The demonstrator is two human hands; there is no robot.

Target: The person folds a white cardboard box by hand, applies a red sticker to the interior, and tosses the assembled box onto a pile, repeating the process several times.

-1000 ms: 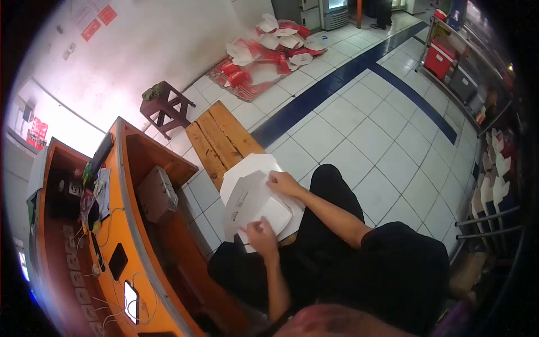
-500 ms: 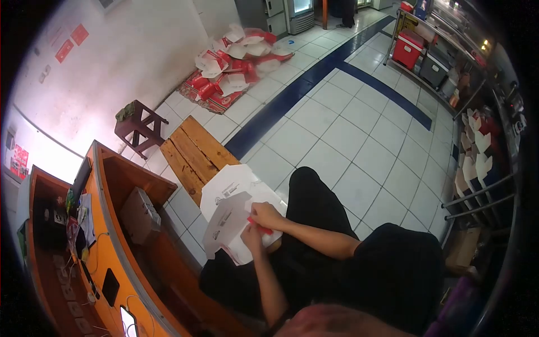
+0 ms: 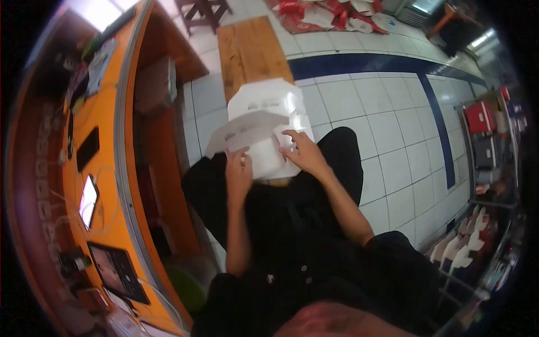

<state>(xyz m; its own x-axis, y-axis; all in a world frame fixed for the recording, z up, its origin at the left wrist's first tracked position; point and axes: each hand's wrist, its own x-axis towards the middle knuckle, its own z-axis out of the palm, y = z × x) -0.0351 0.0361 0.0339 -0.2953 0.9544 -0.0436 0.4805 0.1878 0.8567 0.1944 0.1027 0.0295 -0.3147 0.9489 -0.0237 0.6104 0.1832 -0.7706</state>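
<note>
White cardboard box blanks with small dark print lie stacked across my lap and the end of the wooden bench. The top blank has a raised flap on its right side. My right hand is at that flap, thumb and forefinger apart, fingertips against or very near the card. My left hand rests at the blank's near left edge with its fingers spread. Neither hand is closed around anything.
The wooden bench extends ahead. At left stands an orange counter bearing a phone and a tablet. Red and white boxes are piled on the floor ahead. Folded cartons and a red cooler occupy the right-hand rack.
My hands, close together over the red part of the blank before, have moved apart to either side. The side flap now stands up by my right hand. The view has turned and tilted downward.
</note>
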